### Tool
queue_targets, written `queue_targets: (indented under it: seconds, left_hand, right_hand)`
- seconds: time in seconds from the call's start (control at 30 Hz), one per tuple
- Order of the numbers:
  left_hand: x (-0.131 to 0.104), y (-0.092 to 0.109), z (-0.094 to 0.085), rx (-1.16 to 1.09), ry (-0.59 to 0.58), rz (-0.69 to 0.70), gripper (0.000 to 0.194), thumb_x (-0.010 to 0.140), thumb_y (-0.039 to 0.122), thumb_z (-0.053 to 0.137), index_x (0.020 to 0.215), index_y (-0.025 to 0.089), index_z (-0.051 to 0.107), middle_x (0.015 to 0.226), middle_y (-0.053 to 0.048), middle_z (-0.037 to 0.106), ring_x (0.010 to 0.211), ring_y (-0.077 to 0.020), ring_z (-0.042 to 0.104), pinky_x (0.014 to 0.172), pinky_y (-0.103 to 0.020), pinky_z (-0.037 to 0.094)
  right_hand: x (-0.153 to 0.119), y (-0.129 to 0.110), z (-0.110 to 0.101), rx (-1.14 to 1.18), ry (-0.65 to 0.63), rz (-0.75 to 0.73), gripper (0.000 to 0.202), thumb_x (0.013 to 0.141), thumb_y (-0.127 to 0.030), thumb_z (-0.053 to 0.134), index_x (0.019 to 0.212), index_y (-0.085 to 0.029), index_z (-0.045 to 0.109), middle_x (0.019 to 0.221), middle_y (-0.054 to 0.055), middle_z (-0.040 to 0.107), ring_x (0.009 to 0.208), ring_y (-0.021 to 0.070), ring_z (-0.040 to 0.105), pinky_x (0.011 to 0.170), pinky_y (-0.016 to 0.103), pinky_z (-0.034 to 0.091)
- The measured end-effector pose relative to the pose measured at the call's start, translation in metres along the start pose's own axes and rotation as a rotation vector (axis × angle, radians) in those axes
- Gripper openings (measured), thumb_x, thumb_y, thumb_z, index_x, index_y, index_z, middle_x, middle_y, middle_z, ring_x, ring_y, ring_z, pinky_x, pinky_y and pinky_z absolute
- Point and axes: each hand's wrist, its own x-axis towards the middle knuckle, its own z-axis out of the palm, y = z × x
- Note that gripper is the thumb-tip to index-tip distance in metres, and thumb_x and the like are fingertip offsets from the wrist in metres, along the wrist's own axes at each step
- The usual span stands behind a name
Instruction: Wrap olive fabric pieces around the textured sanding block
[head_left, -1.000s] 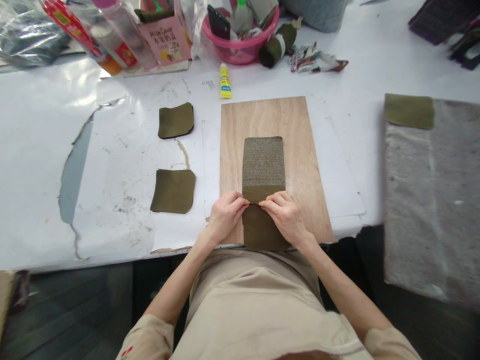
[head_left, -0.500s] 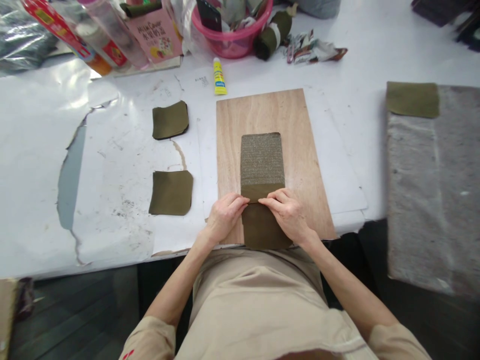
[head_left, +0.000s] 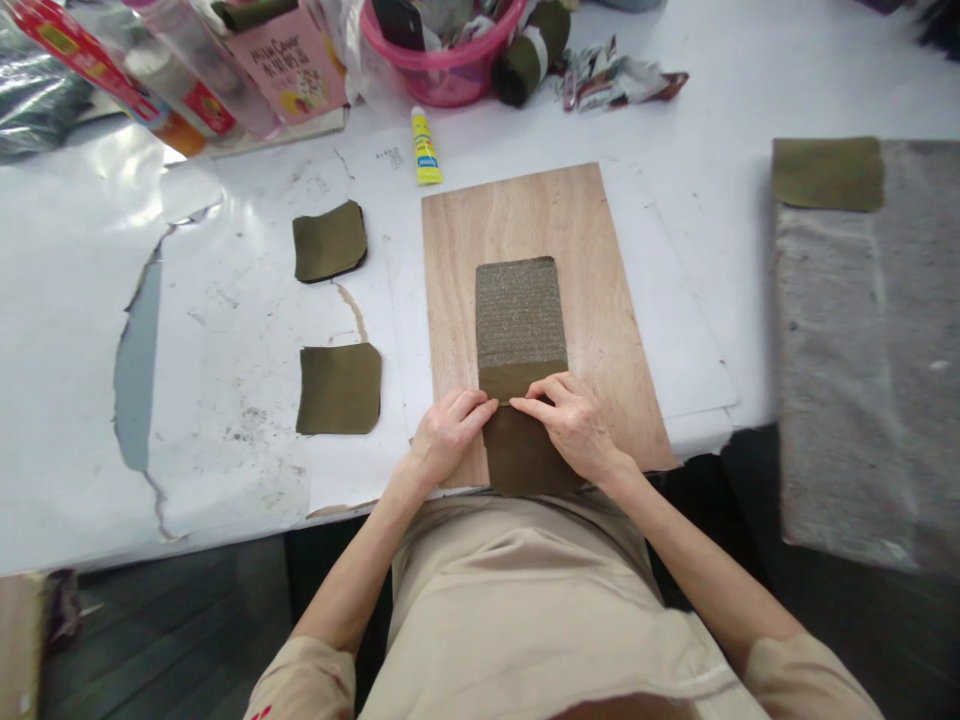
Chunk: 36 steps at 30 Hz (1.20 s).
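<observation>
Under the fingertips [head_left: 491,406] (both hands [head_left: 445,436] [head_left: 577,430]) lies olive fabric [head_left: 522,379].

A pink basin [head_left: 450,82] stands between a pink printed box [head_left: 281,65] and a crumpled wrapper [head_left: 616,82].

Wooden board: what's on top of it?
Olive fabric, its far part speckled, with the left hand and right hand touching it. Bare board shows beside the fabric; the surface underneath is covered.
</observation>
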Motion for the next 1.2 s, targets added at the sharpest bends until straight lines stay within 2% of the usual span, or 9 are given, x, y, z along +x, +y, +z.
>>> queue_targets:
  seconds: [0.17,0.57,0.9,1.2]
  left_hand:
    - [-0.0008,-0.0013,0.0010,0.016,0.011,0.010,0.023,0.097,0.015,0.044,0.113,0.016,0.061,0.099,-0.009,0.063,0.089,-0.0172,0.059,0.074,-0.029,0.054]
    - [-0.0008,0.0016,-0.0013,0.109,-0.018,0.051,0.022,0.095,0.012,0.048,0.112,0.010,0.061,0.100,-0.011,0.063,0.091,-0.0192,0.057,0.076,-0.029,0.054]
    - [-0.0051,0.0020,0.0015,0.154,-0.062,0.043,0.025,0.096,0.014,0.045,0.116,0.012,0.060,0.103,-0.012,0.063,0.093,-0.0199,0.057,0.077,-0.031,0.054]
    - [-0.0066,0.0047,-0.0054,0.150,-0.068,0.056,0.027,0.097,0.013,0.043,0.120,0.015,0.058,0.105,-0.012,0.064,0.094,-0.0202,0.059,0.078,-0.033,0.054]
  right_hand:
    - [0.0020,-0.0016,-0.0012,-0.046,0.021,-0.049,0.024,0.097,-0.018,0.051,0.108,-0.024,0.071,0.095,0.005,0.063,0.095,0.0189,0.051,0.084,0.033,0.042]
    - [0.0020,-0.0019,0.0005,-0.075,0.000,-0.047,0.023,0.097,-0.021,0.051,0.109,-0.025,0.070,0.096,0.005,0.061,0.098,0.0193,0.050,0.084,0.032,0.038]
    - [0.0033,-0.0038,-0.0012,-0.120,0.012,-0.070,0.022,0.097,-0.022,0.052,0.108,-0.024,0.070,0.094,0.005,0.061,0.096,0.0196,0.050,0.083,0.032,0.037]
    - [0.0049,-0.0056,-0.0012,-0.155,0.024,-0.067,0.020,0.096,-0.020,0.053,0.105,-0.024,0.071,0.092,0.004,0.062,0.093,0.0182,0.049,0.085,0.032,0.035]
